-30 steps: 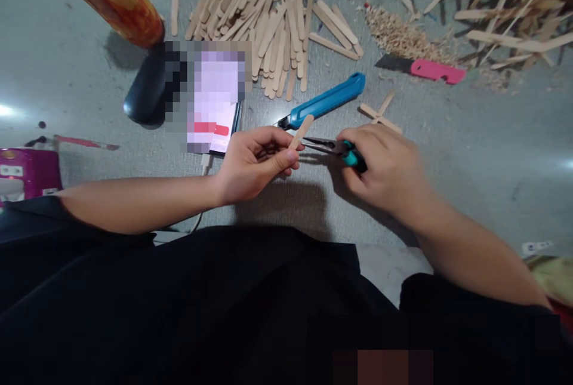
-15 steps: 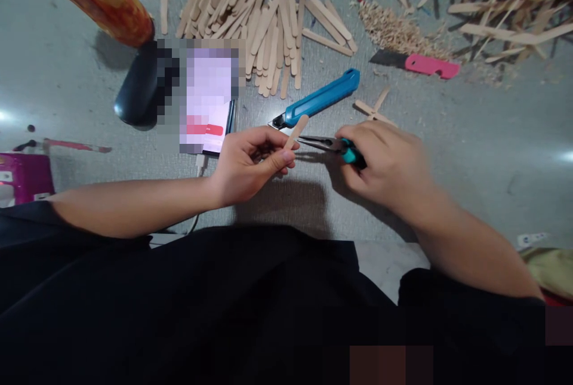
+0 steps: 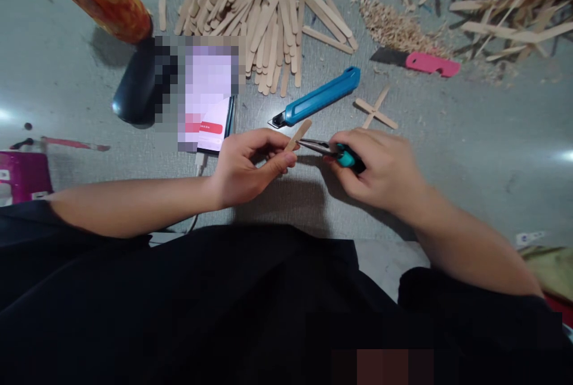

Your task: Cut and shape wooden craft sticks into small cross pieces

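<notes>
Between the thumb and fingers of my left hand [image 3: 250, 164] is a wooden craft stick [image 3: 301, 132], its upper end sticking out and tilted to the right. My right hand [image 3: 380, 164] is closed round the dark and teal handles of needle-nose pliers [image 3: 320, 146]. The tips of the pliers point left and reach the edge of the stick; I cannot tell whether they grip it. Just above both hands lies a blue utility knife [image 3: 322, 95]. A small cross of craft sticks [image 3: 375, 108] rests above my right hand.
A heap of craft sticks [image 3: 268, 27] lies at the back. Right of it are wood shavings [image 3: 394, 24], a pink-handled blade [image 3: 432, 64] and a pile of joined sticks [image 3: 505, 9]. A lit phone [image 3: 210, 128], a dark mouse [image 3: 134, 92] and an orange canister [image 3: 120, 9] stand left.
The pliers and my right hand have shifted slightly, with the handles a little lower. The craft stick has moved slightly right in my left hand. The small cross is less covered.
</notes>
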The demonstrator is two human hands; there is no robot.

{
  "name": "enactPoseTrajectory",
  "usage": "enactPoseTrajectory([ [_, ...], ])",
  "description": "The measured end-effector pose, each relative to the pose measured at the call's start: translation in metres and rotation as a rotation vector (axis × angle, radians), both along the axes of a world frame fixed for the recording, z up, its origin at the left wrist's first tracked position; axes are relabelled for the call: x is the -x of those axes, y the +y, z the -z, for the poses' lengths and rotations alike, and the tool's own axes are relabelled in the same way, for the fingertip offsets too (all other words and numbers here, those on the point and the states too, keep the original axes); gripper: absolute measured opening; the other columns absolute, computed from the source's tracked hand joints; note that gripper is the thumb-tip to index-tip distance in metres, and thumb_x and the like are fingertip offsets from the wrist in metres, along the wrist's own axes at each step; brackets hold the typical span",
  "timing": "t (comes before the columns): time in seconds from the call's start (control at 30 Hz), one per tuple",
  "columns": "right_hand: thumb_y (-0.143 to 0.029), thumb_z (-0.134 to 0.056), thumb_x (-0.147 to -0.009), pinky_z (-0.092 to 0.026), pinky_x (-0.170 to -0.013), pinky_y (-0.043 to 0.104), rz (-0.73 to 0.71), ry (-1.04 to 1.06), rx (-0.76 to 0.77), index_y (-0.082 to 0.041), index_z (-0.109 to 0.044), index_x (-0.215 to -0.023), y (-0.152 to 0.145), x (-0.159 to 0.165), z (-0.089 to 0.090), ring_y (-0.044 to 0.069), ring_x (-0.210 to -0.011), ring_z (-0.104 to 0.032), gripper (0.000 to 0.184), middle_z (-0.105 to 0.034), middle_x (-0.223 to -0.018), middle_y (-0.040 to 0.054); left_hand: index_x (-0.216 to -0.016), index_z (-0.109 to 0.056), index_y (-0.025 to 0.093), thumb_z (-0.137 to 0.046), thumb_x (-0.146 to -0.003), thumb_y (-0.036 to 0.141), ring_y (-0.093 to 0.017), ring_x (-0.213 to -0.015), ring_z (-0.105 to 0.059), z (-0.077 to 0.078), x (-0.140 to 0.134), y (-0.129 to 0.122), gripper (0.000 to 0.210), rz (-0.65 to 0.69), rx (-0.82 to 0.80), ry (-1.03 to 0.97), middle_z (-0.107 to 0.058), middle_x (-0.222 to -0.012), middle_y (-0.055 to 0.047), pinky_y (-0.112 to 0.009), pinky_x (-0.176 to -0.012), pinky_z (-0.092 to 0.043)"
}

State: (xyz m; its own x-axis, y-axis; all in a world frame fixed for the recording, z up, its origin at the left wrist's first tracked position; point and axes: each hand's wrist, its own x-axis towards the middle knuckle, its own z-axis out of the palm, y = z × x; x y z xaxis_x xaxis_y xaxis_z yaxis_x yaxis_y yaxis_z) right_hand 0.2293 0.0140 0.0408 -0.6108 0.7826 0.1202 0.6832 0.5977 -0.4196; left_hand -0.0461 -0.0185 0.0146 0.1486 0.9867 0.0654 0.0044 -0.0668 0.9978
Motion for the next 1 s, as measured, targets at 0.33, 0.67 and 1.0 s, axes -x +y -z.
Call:
enactPoseTrajectory([
  [0.33,-0.036,-0.067,-0.108,-0.056,-0.077,0.042,-0.005,0.033,0.077,-0.028,-0.074,-0.115,-0.003,0.0023,-0.0016,0.029,-0.089,-0.079,0.013,-0.086,-0.103,0.0069,-0.095,-0.083,0.017,-0.086,-0.099,0.022,-0.01,-0.058,-0.072,0.0006,0.0001,-0.0043,0.007,-0.009,-0.059,0.082,-0.078,-0.072,-0.001,-0.021,-0.055,-0.057],
  [0.67,-0.036,-0.068,-0.108,-0.055,-0.075,0.042,-0.011,0.062,0.095,-0.029,-0.074,-0.113,-0.0045,0.0034,-0.0045,0.029,-0.089,-0.08,0.01,-0.086,-0.102,0.0057,-0.096,-0.081,0.02,-0.086,-0.1,0.022,-0.011,-0.055,-0.073,-0.0015,0.0007,-0.0057,0.006,0.005,-0.067,0.06,-0.08,-0.074,0.0,-0.022,-0.052,-0.056],
  [1.0,-0.034,-0.071,-0.109,-0.054,-0.074,0.044,-0.047,0.143,0.126,-0.028,-0.073,-0.114,-0.0018,0.0007,-0.0055,0.029,-0.088,-0.079,0.007,-0.085,-0.102,0.0057,-0.103,-0.082,0.019,-0.087,-0.099,0.014,-0.01,-0.058,-0.078,-0.0012,0.0024,-0.0075,0.008,-0.006,-0.123,0.079,-0.082,-0.079,0.002,-0.017,-0.054,-0.062],
])
